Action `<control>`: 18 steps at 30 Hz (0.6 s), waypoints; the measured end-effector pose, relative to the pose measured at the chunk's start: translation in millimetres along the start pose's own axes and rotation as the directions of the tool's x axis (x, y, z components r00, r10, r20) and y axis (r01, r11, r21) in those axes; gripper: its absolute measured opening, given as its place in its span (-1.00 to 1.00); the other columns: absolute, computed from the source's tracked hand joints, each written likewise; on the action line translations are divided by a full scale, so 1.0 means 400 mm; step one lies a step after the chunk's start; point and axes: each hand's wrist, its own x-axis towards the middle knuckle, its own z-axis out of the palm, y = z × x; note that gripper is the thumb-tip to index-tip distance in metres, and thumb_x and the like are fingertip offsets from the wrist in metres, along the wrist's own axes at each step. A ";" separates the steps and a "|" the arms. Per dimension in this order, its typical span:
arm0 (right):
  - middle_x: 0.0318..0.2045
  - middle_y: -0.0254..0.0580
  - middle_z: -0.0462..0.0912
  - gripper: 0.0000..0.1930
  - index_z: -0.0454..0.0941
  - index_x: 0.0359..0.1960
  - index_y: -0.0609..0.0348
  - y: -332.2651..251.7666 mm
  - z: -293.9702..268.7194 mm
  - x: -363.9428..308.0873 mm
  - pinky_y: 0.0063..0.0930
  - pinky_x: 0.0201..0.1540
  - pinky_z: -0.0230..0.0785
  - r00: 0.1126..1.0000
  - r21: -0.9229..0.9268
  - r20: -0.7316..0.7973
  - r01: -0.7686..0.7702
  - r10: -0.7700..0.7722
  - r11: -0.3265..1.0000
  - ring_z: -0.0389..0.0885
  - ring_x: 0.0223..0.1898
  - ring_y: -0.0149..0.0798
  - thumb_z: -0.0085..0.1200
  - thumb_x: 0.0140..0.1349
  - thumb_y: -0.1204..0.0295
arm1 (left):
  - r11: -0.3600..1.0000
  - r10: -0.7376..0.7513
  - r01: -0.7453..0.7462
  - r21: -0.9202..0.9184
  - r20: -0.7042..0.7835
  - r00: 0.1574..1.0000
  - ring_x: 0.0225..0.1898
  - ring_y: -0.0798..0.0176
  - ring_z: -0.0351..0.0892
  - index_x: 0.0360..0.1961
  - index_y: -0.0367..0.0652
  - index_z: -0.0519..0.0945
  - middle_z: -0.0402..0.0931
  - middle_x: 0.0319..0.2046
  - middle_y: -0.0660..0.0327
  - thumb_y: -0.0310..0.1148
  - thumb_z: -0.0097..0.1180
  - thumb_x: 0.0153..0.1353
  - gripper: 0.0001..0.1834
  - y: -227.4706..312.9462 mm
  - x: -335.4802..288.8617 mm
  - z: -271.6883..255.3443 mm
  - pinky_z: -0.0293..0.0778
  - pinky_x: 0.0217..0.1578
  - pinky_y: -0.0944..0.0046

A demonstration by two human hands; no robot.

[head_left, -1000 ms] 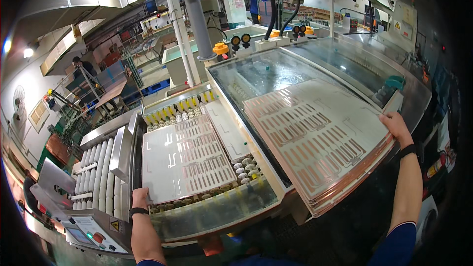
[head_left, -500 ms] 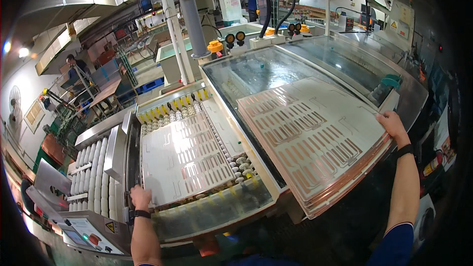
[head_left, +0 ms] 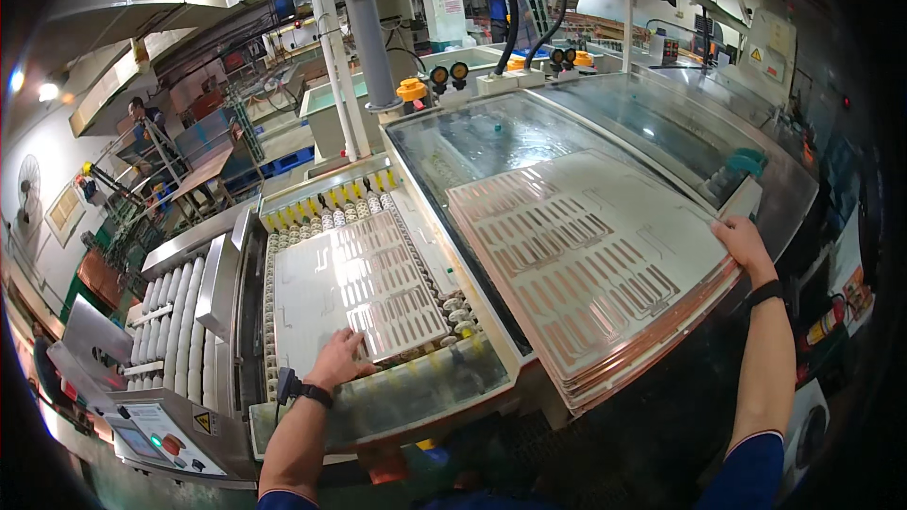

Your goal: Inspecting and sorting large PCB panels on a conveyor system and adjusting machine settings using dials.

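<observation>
A flat, whitish panel with copper-coloured track patterns lies on the rollers of an open conveyor bay. My left hand rests on its near edge, fingers spread and holding nothing. To the right, a stack of similar panels sits on the machine's clear cover, its layered copper edges showing at the near side. My right hand is closed over the stack's right corner. How many sheets it grips is hidden.
Left of the bay is a bank of white rollers above a control panel with a red button. A grey pipe rises behind the bay. Teal-green fittings stand beyond the stack. Another person is at the far left.
My left hand has moved right, from the bay's left side onto the near edge of the panel, and its fingers have spread. My right hand stays at the stack's corner.
</observation>
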 end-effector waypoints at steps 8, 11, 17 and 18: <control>-0.30 0.28 0.66 -0.45 0.63 -0.26 0.43 0.028 0.002 0.003 -0.14 -0.07 0.43 1.000 -0.004 -0.022 0.010 -0.010 1.000 0.66 -0.16 0.14 0.11 0.20 0.01 | 0.993 -0.040 0.031 -0.117 -0.074 0.996 0.29 -0.21 0.30 0.17 -0.14 0.52 0.36 0.21 -0.19 -0.03 0.46 -0.13 -0.19 0.020 0.038 0.023 0.33 0.27 0.01; -0.24 0.30 0.65 -0.46 0.62 -0.24 0.44 0.040 0.013 0.017 -0.15 -0.04 0.42 1.000 0.019 0.012 0.011 -0.011 1.000 0.64 -0.11 0.16 0.08 0.21 0.03 | 0.995 -0.012 0.001 -0.103 -0.106 0.994 0.27 -0.21 0.32 0.17 -0.16 0.53 0.38 0.20 -0.20 -0.04 0.45 -0.10 -0.21 0.000 0.040 0.029 0.33 0.26 0.01; -0.35 0.23 0.61 -0.74 0.51 -0.50 0.42 0.173 0.068 0.094 0.03 -0.07 0.40 0.905 -0.194 -0.057 0.404 -0.421 0.894 0.56 -0.15 0.28 -0.14 0.23 0.48 | 0.959 0.028 -0.069 -0.275 -0.153 0.988 0.17 -0.13 0.47 0.21 -0.34 0.44 0.49 0.11 -0.14 -0.11 0.33 0.16 -0.30 0.314 0.042 -0.038 0.40 0.20 0.07; -0.35 0.23 0.61 -0.74 0.51 -0.50 0.42 0.205 0.071 0.116 0.03 -0.07 0.40 0.914 -0.210 -0.059 0.382 -0.401 0.900 0.56 -0.15 0.28 -0.14 0.23 0.48 | 0.803 0.032 -0.106 -0.587 -0.135 0.990 0.17 -0.05 0.49 0.23 -0.34 0.42 0.50 0.12 -0.08 -0.16 0.25 0.26 -0.37 0.405 0.028 -0.055 0.43 0.16 0.11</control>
